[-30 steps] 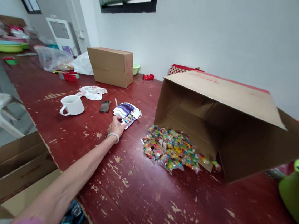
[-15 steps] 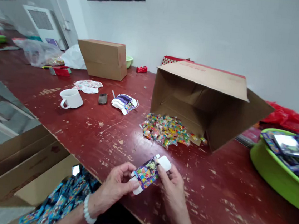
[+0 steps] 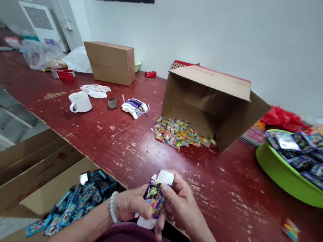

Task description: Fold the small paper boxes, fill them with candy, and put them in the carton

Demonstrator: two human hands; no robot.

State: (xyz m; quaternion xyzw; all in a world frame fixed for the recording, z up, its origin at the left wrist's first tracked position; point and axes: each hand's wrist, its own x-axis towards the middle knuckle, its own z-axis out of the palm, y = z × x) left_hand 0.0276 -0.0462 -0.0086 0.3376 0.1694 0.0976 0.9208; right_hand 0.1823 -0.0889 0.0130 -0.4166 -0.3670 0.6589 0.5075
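Both hands grip one small purple candy box (image 3: 155, 198), held upright near my body with its white end flaps sticking out at top and bottom. My left hand (image 3: 134, 205), with a pale bead bracelet on the wrist, has its thumb across the lower front of the box. My right hand (image 3: 180, 199) holds the upper right edge, its thumb beside the top flap. Beyond the hands, a heap of small wrapped candies (image 3: 177, 133) spills from a cardboard carton (image 3: 209, 80) lying on its side. A stack of flat purple-and-white boxes (image 3: 135, 107) lies farther left.
A green basin (image 3: 283, 181) full of purple packs stands right on the red table (image 3: 112, 138). One colourful packet (image 3: 291, 230) lies nearer. A white mug (image 3: 80, 102) sits left. Below the table edge, an open carton (image 3: 40, 185) holds many blue packs (image 3: 74, 204).
The candy box has come closer to my body and turned more upright. Both hands moved with it, and my left thumb now lies over its front. The view has shifted slightly right.
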